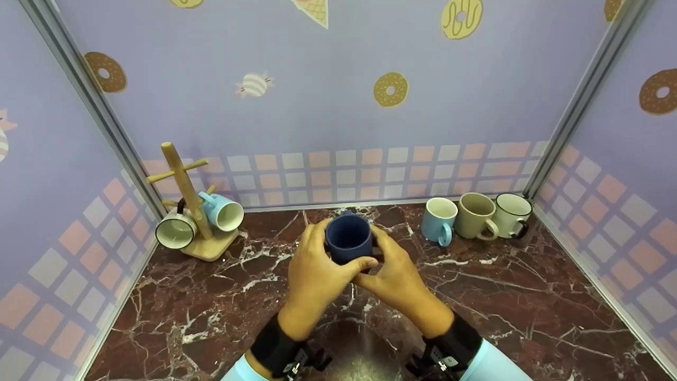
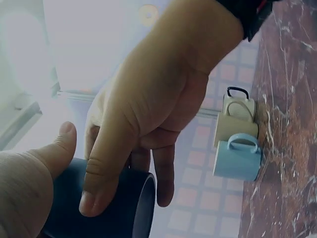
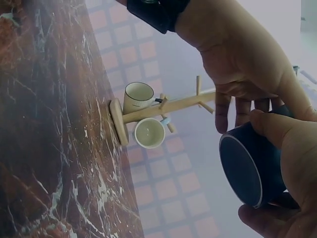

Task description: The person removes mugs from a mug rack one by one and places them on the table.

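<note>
A dark blue mug (image 1: 349, 248) is held up in front of the body, its mouth tipped toward the head camera. My left hand (image 1: 320, 264) grips it from the left, thumb across the near side. From the right, my right hand (image 1: 399, 270) holds it too, and the two thumbs come close together. The right wrist view shows the pale-edged flat base of the mug (image 3: 240, 168) turned toward the table side. Part of the handle shows at the far side in the head view; the fingers hide much of the mug's sides.
At left stands a wooden mug tree (image 1: 186, 196) with a white dark-rimmed mug (image 1: 175, 231) and a light blue mug (image 1: 226, 214) hanging on it. Along the back right are a light blue mug (image 1: 437, 219), a beige mug (image 1: 472, 214) and a white mug (image 1: 509, 211). Patterned walls enclose the marbled table (image 1: 508, 307).
</note>
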Available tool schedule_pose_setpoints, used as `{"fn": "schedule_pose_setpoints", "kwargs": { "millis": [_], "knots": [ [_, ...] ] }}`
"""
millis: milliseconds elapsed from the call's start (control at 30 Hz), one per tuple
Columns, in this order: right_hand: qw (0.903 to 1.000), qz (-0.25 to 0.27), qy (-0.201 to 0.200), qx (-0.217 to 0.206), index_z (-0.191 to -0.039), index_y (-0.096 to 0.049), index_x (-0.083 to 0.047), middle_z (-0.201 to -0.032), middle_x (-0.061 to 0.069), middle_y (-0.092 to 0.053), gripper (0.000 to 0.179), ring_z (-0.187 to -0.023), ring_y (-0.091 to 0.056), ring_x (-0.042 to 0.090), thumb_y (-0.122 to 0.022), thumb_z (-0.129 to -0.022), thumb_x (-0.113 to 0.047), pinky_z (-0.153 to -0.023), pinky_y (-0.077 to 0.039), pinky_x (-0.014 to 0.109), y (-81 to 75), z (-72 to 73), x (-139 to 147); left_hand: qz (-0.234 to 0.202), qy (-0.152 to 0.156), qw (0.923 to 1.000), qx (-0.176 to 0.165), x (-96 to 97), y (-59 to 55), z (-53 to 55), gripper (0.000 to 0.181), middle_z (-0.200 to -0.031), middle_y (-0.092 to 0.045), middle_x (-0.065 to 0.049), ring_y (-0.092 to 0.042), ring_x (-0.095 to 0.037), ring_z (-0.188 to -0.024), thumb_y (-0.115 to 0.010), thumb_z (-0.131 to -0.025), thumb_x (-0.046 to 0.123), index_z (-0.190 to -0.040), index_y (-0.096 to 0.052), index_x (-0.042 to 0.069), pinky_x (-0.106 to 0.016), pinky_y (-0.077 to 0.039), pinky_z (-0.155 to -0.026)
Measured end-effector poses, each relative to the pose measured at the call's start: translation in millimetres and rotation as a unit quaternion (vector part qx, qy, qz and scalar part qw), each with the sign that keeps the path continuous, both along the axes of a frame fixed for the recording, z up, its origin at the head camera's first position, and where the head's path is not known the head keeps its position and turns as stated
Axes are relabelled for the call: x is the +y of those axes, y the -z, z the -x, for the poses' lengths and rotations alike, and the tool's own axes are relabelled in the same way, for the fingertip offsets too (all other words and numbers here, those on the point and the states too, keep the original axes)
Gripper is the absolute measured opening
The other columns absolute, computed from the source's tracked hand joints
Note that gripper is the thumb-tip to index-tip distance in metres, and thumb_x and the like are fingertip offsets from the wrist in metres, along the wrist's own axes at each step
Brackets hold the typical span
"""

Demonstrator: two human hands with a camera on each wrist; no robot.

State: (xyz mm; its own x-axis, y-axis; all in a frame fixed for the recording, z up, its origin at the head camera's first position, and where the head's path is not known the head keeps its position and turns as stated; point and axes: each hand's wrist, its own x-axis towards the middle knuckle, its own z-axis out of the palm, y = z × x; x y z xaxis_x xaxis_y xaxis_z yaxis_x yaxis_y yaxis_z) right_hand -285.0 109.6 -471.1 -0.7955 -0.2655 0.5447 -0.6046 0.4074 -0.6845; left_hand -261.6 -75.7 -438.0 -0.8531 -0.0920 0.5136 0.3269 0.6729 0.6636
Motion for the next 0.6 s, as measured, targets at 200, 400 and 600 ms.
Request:
{"fn": "schedule_pose_setpoints", "kwargs": {
  "millis": [200,400,600],
  "knots": [
    [0.9983,-0.028,0.003,0.051,-0.165,-0.053,-0.004,-0.154,0.014,-0.07,0.098,-0.133,-0.076,0.026,-0.103,-0.083,-0.022,-0.11,-0.066,0.042,0.8,-2.1,-2,0.018,0.001,0.9994,0.028,-3.6,-3.4,-1.1,0.104,-0.124,-0.075,-0.005,-0.075,-0.025,-0.108,-0.103,-0.062,0.073,-0.137,-0.071,0.009,-0.046,-0.068,-0.09],
    [0.9979,-0.022,-0.048,0.036,-0.165,-0.054,-0.007,-0.153,0.011,-0.071,0.093,-0.134,-0.075,0.026,-0.101,-0.089,-0.032,-0.105,-0.068,0.037,-2.4,2.5,4,0.002,0.043,0.999,-0.007,-20.2,-12.3,5.4,0.092,-0.128,-0.077,-0.003,-0.077,-0.025,-0.113,-0.107,-0.066,0.061,-0.137,-0.074,0.012,-0.048,-0.066,-0.098],
    [0.9965,-0.031,-0.077,-0.012,-0.154,-0.065,-0.007,-0.148,0.013,-0.074,0.072,-0.129,-0.077,0.033,-0.095,-0.093,-0.029,-0.105,-0.069,0.045,-7.6,10.9,16,-0.006,0.101,0.9942,-0.036,-46.4,-21.9,13.7,0.088,-0.13,-0.077,0.001,-0.074,-0.024,-0.118,-0.11,-0.066,0.051,-0.138,-0.075,0.016,-0.051,-0.062,-0.109]
  ]
}}
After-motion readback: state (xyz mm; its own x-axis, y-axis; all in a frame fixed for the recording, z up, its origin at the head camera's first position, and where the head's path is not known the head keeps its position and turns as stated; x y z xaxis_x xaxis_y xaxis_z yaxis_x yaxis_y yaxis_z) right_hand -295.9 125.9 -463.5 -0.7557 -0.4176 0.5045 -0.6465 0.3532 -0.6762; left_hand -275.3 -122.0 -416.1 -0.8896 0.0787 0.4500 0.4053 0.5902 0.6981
